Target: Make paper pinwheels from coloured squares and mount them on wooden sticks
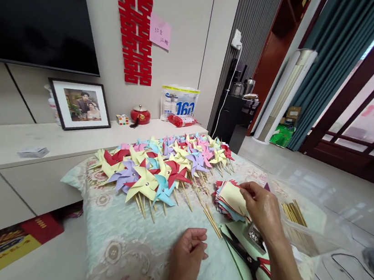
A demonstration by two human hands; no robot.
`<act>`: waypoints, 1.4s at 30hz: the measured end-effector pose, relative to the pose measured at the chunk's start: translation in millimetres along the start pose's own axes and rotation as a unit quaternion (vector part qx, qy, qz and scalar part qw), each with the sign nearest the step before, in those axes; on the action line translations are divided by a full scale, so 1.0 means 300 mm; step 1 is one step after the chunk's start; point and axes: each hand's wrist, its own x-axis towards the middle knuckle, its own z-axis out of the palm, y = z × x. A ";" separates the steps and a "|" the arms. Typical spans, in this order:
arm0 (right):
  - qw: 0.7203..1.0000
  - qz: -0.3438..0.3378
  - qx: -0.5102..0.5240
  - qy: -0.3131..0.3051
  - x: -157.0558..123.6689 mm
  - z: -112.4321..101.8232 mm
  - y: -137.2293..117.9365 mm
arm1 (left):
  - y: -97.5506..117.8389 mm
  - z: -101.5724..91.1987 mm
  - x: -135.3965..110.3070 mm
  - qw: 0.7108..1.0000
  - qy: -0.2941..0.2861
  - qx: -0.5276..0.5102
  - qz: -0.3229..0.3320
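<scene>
My right hand (pixel 261 207) reaches to a stack of cut coloured paper squares (pixel 229 198) and pinches the pale yellow top sheet at its right edge. My left hand (pixel 189 250) rests on the cloth-covered table (pixel 124 251) with its fingers curled in and nothing visible in them. Beyond the hands lie several finished paper pinwheels (pixel 162 169) on wooden sticks, in yellow, red, purple, blue and pink.
Red-handled scissors (pixel 252 270) lie by my right forearm on a green sheet. A clear plastic box (pixel 302 231) with wooden sticks (pixel 292 212) stands at the right. A low white cabinet (pixel 0 147) behind holds a framed photo (pixel 79 105), a red pot and a bag.
</scene>
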 end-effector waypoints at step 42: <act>0.984 -0.019 -0.118 -0.132 -0.055 0.123 0.082 | 0.025 0.013 0.003 0.994 -0.034 0.107 -0.011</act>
